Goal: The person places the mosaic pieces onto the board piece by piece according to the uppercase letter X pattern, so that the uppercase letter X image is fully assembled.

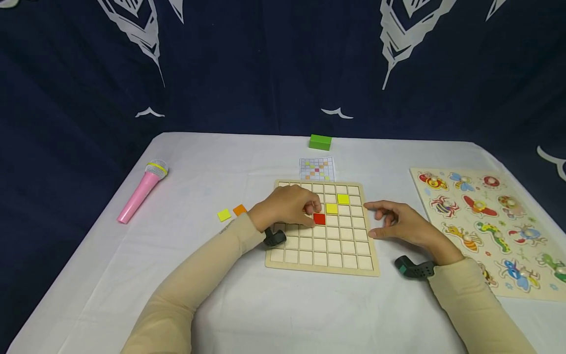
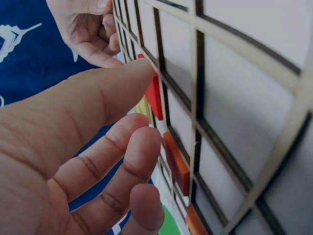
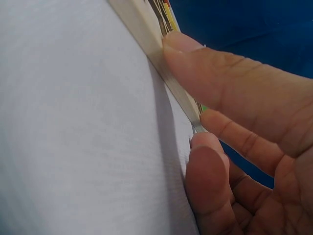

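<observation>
My left hand (image 1: 289, 204) is over the wooden grid board (image 1: 323, 272), its thumb tip right at a red square tile (image 1: 319, 219). Its fingers are loosely bent, and no tile shows between them and the thumb. Two yellow tiles, one of them the nearer yellow tile (image 1: 331, 209), lie in a diagonal beyond the red one. Orange tiles, such as this orange tile (image 2: 177, 164), sit in the grid below the left fingers, hidden in the head view. My right hand (image 1: 404, 223) is at the board's right edge, thumb and forefinger spread along it.
A loose yellow tile (image 1: 224, 215) and an orange tile (image 1: 239, 210) lie left of the board. Behind it are a printed pattern card (image 1: 317, 169) and a green block (image 1: 320, 142). A pink toy microphone (image 1: 143, 191) lies left, an insect puzzle board (image 1: 491, 231) right.
</observation>
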### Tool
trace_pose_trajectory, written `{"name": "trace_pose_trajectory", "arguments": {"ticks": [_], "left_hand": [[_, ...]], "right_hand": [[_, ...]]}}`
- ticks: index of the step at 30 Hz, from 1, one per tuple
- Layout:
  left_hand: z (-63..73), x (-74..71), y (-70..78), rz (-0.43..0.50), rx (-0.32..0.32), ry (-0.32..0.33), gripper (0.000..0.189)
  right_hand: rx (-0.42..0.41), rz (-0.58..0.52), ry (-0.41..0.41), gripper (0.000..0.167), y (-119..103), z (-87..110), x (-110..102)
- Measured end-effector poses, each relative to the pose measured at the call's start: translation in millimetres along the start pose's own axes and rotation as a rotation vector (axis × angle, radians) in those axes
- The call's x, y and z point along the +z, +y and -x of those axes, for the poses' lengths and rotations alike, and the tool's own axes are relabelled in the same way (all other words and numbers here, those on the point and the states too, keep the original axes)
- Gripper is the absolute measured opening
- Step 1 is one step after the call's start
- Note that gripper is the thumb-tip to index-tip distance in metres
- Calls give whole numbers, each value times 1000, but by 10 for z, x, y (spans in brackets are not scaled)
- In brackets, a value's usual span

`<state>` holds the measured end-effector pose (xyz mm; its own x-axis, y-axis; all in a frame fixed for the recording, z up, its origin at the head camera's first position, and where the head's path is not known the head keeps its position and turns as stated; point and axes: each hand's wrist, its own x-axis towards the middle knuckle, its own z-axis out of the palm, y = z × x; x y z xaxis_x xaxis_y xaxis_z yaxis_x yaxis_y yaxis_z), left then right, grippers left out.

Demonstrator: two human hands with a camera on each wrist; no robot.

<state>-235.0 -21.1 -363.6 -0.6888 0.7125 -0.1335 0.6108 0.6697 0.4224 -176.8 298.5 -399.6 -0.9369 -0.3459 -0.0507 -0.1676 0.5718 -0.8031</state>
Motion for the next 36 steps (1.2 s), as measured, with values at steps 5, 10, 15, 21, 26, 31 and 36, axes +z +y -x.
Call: {"name": "trace_pose_trajectory", "arguments": {"ticks": [5,10,15,21,26,31,36], "left_hand": [[80,-40,-20,12,-7,37,21],[236,-69,-68,20,-20,70,21],[406,-71,-133,41,-16,129,28],[602,-95,-248,156,17,194,27],[738,-113,-427,325,74,211,27],[861,-185,-652,437,72,218,29],[985,-322,-878,509,34,207,30]], "right_hand": [[2,-1,-1,71,-4,1,-2],[6,-2,-5,71,-20,-3,0],[8,2,-6,71,-29,-6,1],[8,11,-3,71,-22,-7,0],[3,6,-3,71,-21,-4,-3],[4,7,-2,71,-18,-2,-4],[3,10,-3,71,-14,-5,-2]]}}
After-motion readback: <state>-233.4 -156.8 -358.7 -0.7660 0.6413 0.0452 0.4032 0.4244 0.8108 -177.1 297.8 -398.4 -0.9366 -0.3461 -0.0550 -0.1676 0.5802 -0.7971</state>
